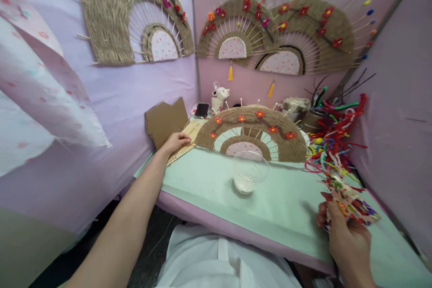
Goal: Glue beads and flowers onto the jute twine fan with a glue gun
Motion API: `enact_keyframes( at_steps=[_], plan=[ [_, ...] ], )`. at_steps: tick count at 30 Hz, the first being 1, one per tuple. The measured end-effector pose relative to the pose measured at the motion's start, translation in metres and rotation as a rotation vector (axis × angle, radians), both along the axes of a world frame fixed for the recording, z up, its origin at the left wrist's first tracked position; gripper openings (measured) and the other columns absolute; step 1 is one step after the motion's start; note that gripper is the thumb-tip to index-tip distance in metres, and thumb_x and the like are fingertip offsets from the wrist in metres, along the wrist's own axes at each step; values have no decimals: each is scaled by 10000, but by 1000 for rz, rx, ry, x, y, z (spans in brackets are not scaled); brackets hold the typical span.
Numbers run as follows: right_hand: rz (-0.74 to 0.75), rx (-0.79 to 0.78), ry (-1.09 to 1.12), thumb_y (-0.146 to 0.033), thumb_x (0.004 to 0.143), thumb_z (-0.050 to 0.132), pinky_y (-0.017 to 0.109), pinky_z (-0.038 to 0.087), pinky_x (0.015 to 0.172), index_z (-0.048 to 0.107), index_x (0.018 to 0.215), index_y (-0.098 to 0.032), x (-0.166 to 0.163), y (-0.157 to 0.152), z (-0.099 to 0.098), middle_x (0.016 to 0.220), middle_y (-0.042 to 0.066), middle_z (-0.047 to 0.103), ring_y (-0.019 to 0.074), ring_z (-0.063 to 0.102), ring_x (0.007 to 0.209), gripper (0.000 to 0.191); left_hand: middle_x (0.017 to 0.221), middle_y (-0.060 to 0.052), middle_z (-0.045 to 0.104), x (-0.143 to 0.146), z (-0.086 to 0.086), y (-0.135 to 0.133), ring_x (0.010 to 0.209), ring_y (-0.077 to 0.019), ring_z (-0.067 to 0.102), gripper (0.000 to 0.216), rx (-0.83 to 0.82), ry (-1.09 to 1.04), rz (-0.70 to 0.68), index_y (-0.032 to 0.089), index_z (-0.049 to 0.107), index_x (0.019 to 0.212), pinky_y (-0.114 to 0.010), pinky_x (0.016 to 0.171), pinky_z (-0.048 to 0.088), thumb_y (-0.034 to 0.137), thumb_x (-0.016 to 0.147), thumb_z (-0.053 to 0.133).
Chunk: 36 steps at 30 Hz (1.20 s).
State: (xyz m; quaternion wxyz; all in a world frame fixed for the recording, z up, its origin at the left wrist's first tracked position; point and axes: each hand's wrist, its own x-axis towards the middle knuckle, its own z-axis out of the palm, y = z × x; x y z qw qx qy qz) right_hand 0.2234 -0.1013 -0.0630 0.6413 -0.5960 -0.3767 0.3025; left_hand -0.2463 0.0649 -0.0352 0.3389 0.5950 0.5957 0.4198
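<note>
The left hand (177, 142) is stretched out to the sticks (182, 155), which lie in a flat bunch on the table (290, 198). Its fingers are a little bent and the fingertips are near the left end of the fan (250, 121); I cannot tell if they have hold of any stick. The right hand (346, 231) is closed upon the packet (354, 204), with the thumb on top. The packet seems to be clear, with small coloured pieces in it, and is held above the right part of the table, just before the pipe cleaners (337, 144).

The fan stands at the back of the table, and five red flowers are clearly seen on its brown band. Before it is the clear cup (239, 175), with white beads (245, 184) at the bottom. Behind the left hand stands the cardboard (167, 119), and the phone (202, 109) is near it. On the walls hang three other fans (108, 13), also with flowers, and two yellow tassels (230, 73).
</note>
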Motion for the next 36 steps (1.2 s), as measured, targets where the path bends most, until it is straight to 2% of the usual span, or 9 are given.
enact_keyframes(
  at_steps=[9,22,27,32,36],
  plan=[
    [3,-6,-46,-524,773,621,255,354,444,581,832,-169,2,1,-3,612,-38,500,111,434,499,362,626,-15,643,-2,-2,1,622,-143,560,305,16,-16,9,142,675,698,-286,653,436,402,556,746],
    [-4,-29,-69,-541,771,616,264,364,473,579,837,-169,2,0,-2,627,-32,511,117,444,523,380,735,-31,690,-10,-8,3,699,-161,594,312,25,15,8,159,700,759,-295,712,453,398,563,739],
    [9,-13,-65,-527,800,602,254,362,463,593,916,-161,4,1,-5,635,-34,508,113,437,522,384,762,-38,696,-9,-6,1,742,-180,595,289,57,62,14,161,711,745,-302,741,435,387,568,734],
    [-1,-10,-35,-517,787,630,249,371,450,583,906,-162,7,3,-11,650,-30,523,112,453,518,377,783,-45,697,-8,-5,0,754,-187,594,297,74,81,9,157,709,737,-305,743,428,398,565,733],
    [5,4,-6,-510,788,635,236,357,433,582,934,-171,5,3,-9,640,-46,512,98,435,495,373,775,-43,694,-8,-5,0,748,-187,594,302,75,86,4,155,704,738,-310,747,429,400,564,733]
  ],
)
